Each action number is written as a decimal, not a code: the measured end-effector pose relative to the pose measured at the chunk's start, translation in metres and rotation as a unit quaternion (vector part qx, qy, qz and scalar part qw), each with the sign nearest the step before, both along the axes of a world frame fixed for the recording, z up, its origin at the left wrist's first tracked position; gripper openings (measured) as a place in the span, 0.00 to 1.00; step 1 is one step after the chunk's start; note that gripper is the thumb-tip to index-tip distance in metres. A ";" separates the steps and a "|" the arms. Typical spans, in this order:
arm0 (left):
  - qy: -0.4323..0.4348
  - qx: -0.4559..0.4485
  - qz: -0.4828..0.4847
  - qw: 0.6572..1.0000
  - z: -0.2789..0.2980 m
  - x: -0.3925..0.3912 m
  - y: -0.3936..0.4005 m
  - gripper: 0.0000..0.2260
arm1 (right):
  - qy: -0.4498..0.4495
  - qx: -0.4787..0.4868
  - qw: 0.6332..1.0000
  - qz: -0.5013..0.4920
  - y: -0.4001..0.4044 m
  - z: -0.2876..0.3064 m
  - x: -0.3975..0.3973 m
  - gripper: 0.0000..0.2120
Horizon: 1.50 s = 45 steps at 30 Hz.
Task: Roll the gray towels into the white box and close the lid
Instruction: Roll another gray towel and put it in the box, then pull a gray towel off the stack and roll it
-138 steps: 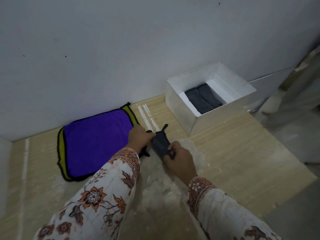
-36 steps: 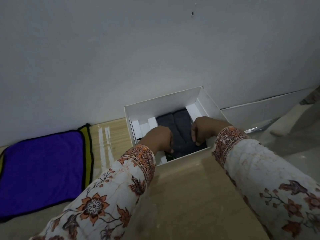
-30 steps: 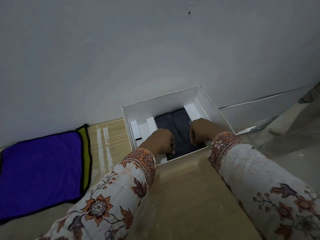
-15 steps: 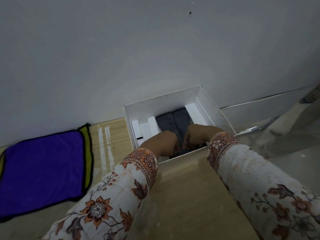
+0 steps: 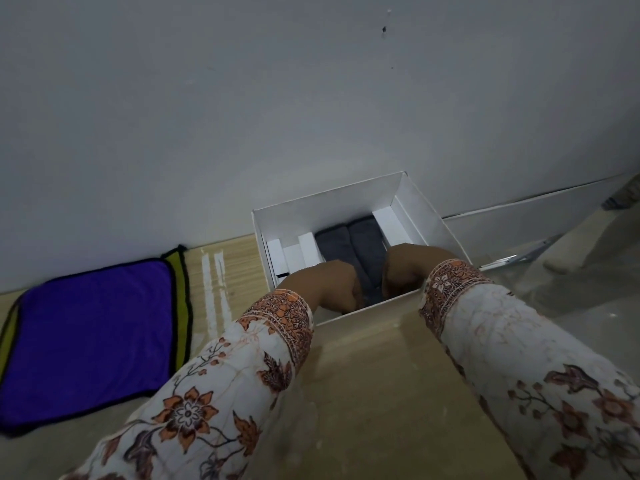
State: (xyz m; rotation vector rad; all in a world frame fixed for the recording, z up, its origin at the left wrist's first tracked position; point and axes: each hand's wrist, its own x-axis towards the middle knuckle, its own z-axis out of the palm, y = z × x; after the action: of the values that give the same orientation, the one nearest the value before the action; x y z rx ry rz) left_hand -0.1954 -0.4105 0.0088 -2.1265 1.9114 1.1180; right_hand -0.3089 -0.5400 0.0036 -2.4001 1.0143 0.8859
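The white box [image 5: 329, 207] stands open on the wooden table against the wall. Two rolled gray towels [image 5: 349, 244] lie side by side in its middle. Both my hands reach down into the near end of the box. My left hand [image 5: 322, 285] and my right hand [image 5: 405, 268] sit close together with fingers curled down onto a gray towel [image 5: 372, 289] between them. The box's front wall hides my fingertips. A flat white panel [image 5: 540, 216], apparently the lid, leans by the wall to the right of the box.
A purple cloth with a yellow-green edge [image 5: 90, 337] lies flat on the table [image 5: 363, 393] at the left. White cardboard strips [image 5: 294, 258] stand inside the box beside the towels. The wall rises right behind the box, and the table's edge falls away at the right.
Earlier I rolled a gray towel on the table by the purple cloth. Both hands carried it into the box and have since drawn closer together at its near end.
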 end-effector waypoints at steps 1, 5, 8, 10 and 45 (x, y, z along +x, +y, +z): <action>-0.008 -0.009 -0.005 1.000 -0.001 0.000 0.002 0.13 | -0.006 0.003 1.000 -0.004 -0.002 0.002 0.000 0.14; -0.055 0.008 -0.026 0.998 -0.009 0.001 0.011 0.14 | -0.044 0.000 0.999 -0.024 -0.001 0.004 -0.006 0.12; -0.054 0.003 -0.014 0.998 -0.005 0.001 0.014 0.14 | -0.055 -0.001 0.998 -0.027 0.005 0.007 -0.009 0.14; -0.039 -0.017 0.004 0.999 0.003 0.003 0.016 0.16 | -0.077 -0.022 0.996 -0.025 0.008 0.016 -0.008 0.14; -0.077 -0.058 0.299 0.949 -0.029 0.200 0.361 0.18 | -0.296 0.033 0.952 -0.070 0.344 -0.025 0.189 0.13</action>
State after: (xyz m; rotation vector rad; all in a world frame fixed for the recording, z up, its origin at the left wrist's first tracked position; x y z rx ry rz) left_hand 0.0047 -0.0491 -0.0199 -2.8674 1.3211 0.8759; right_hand -0.1197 -0.1960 -0.0217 -2.2793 0.8758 0.1174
